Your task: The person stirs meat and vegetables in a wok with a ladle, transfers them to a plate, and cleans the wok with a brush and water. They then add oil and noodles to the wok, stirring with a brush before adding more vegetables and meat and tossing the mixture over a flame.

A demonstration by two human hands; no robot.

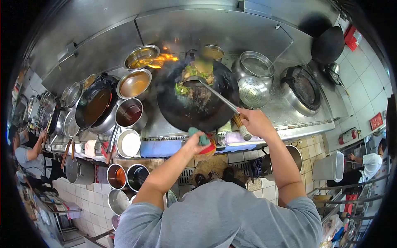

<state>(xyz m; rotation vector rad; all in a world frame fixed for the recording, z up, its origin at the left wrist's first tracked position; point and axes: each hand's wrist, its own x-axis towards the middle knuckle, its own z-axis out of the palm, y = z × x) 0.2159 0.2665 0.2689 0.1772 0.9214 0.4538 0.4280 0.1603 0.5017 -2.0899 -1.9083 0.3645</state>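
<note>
A large black wok [173,103] is in front of me, apparently tilted. Sliced meat and green vegetables [180,89] are bunched toward its far side, partly blurred. My left hand [193,143] is closed on a folded green cloth [204,139] at the wok's near rim; the cloth and fingers hide the exact grip. In my right hand [253,122] is the long handle of a steel ladle [221,96]. Its bowl sits over the food, and its wooden end sticks out below my fist. Just under my left hand is something red and yellow [209,149].
Orange flames [163,60] flare behind the wok's left side. Metal bowls [134,84], a pot of dark red liquid [129,115] and a second wok [94,105] stand left. A perforated strainer [254,91] lies right. Co-workers stand at far left [31,155] and right [370,165].
</note>
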